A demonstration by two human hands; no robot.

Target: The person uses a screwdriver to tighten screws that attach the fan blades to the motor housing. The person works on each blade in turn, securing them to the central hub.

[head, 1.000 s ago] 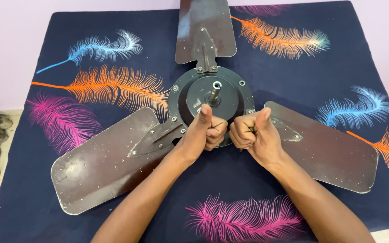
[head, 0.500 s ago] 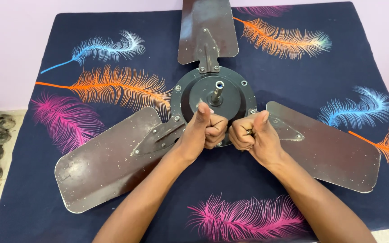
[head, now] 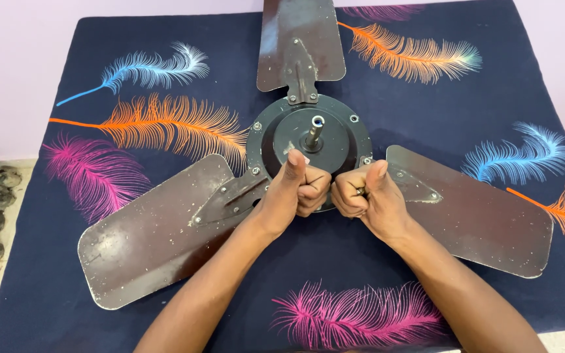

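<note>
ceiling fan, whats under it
A dark blue cloth printed with coloured feathers lies under the ceiling fan. What the blades and hub cover, and whatever supports the cloth, cannot be seen.

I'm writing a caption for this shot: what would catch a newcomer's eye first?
A brown three-bladed ceiling fan lies in the middle of a dark blue cloth printed with bright orange, pink and blue feathers. Right in front of its round motor hub, the left hand and right hand are closed into fists, thumbs up; the right seems to grip something small and dark.
</note>
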